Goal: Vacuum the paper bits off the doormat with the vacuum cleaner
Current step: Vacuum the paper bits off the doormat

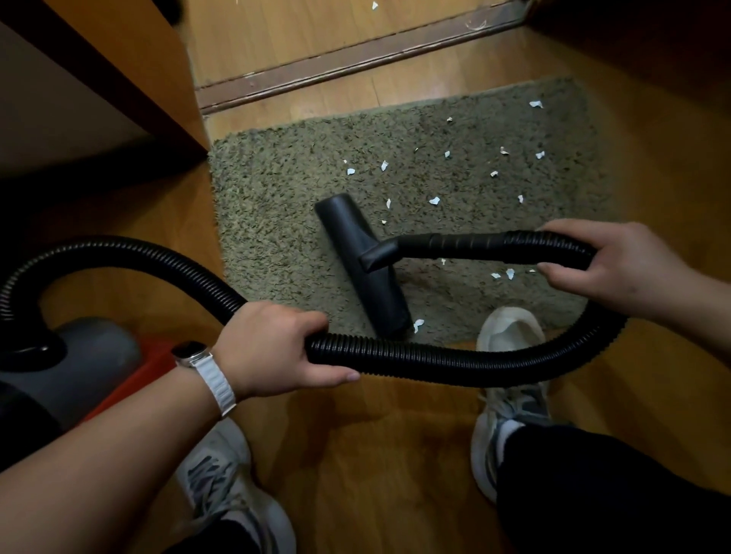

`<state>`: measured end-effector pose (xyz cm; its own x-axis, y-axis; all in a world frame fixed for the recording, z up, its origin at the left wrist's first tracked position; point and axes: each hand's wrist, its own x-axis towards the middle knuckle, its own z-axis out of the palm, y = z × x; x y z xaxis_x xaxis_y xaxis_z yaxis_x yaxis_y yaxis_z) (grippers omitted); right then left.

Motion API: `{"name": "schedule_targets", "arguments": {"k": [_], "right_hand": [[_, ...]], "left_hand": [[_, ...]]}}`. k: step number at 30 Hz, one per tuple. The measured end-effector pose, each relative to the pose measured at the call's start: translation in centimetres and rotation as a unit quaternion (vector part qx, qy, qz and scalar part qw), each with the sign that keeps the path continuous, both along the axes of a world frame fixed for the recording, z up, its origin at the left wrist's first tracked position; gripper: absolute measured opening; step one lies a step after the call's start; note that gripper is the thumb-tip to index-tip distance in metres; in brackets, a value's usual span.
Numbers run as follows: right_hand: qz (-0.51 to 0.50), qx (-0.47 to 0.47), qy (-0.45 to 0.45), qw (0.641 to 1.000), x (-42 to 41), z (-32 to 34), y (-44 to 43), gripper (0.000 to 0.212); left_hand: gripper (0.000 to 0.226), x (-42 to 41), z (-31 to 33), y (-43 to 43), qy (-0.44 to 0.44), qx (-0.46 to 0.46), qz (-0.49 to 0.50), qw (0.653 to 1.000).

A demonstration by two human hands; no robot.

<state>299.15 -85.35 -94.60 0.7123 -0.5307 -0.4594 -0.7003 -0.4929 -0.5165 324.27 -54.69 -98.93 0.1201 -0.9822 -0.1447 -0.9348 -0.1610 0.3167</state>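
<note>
A shaggy olive-green doormat (285,205) lies on the wooden floor, with several white paper bits (435,200) scattered over its middle and right side. The black floor nozzle (362,265) of the vacuum rests flat on the mat's centre. My right hand (609,269) grips the ribbed black hose just behind the stiff neck that joins the nozzle. My left hand (273,348), with a white watch on the wrist, is closed around the hose (435,362) lower down, where it loops toward the vacuum body (87,356), grey and red, at the lower left.
A wooden cabinet (130,67) stands at the upper left beside the mat. A door threshold strip (356,55) runs across the top. My two sneakers (510,395) are on the floor; the right toe touches the mat's near edge. One paper bit (374,5) lies beyond the threshold.
</note>
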Motion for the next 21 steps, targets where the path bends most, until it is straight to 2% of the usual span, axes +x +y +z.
{"name": "schedule_targets", "arguments": {"k": [3, 10, 21], "right_hand": [[0.037, 0.030, 0.004, 0.999, 0.3, 0.0, 0.5, 0.026], [0.171, -0.026, 0.066, 0.983, 1.4, -0.1, 0.8, 0.031], [0.082, -0.039, 0.092, 0.992, 0.3, 0.8, -2.0, 0.028]], "left_hand": [[0.073, -0.5, 0.0, 0.0, 0.001, -0.021, -0.018, 1.000], [0.068, -2.1, -0.2, -0.2, -0.001, -0.029, -0.040, 0.999], [0.077, -3.3, -0.3, -1.1, 0.017, -0.033, -0.006, 0.999]]}}
